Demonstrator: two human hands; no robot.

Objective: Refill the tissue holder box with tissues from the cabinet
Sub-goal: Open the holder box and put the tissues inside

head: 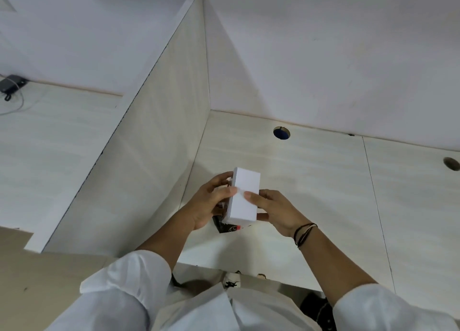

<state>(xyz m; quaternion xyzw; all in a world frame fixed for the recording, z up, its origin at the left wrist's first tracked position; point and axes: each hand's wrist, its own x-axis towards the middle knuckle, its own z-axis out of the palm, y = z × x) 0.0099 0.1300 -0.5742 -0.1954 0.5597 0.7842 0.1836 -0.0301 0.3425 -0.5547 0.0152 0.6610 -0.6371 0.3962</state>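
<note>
- Lying far left on the counter [62,136], an adapter [11,83] with its cord sits well apart from the work, beyond a divider [159,136].
- The left hand [211,201] has its grip clamped on the left side of the white tissue block [245,197], thumb on top.
- The block is held just above the counter, over a dark box [225,227].
- The right hand [276,210] is clamped on the block's right edge, thumb on top.
- To do this well, the block should probably stay square to the box and go down evenly, both thumbs pressing alike.
- Most of the box is hidden under the block and hands; its opening cannot be made out.
- No cabinet is visible.
</note>
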